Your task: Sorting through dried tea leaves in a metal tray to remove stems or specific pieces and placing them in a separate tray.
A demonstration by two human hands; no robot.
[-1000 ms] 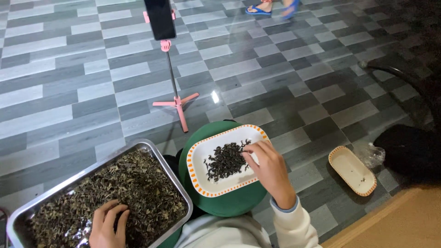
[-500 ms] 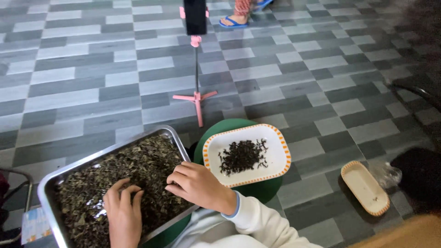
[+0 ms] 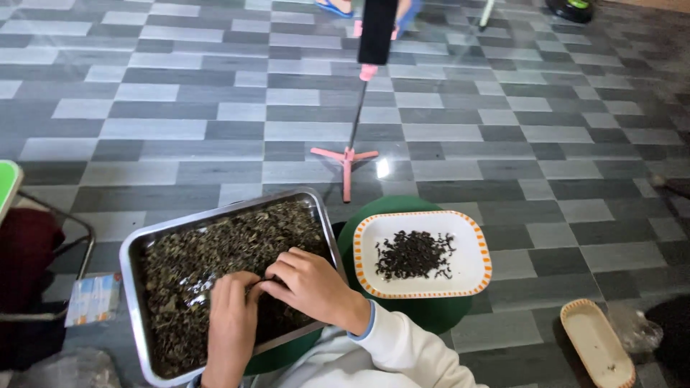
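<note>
A metal tray [image 3: 131, 251] full of dried greenish-brown leaves [image 3: 208, 251] lies in front of me. Both hands rest on the leaves near the tray's front. My left hand [image 3: 230, 323] lies palm down with fingers curled into the leaves. My right hand [image 3: 309, 287], in a white sleeve, meets it from the right, its fingertips pinching at leaves beside the left fingers. To the right, a white rectangular plate [image 3: 471, 248] with an orange rim holds a small pile of dark leaf bits [image 3: 413, 255]. The plate sits on a round green stool [image 3: 431, 316].
A pink tripod [image 3: 347, 154] holding a dark phone [image 3: 377, 29] stands on the grey tiled floor behind the tray. A small empty oval dish [image 3: 596, 345] lies at the lower right. Another person's sandalled feet [image 3: 334, 7] show at the top. A chair frame [image 3: 79, 237] is at left.
My right hand left the white plate and crossed left to the metal tray, where it now joins my left hand on the leaves. My view shifted left.
</note>
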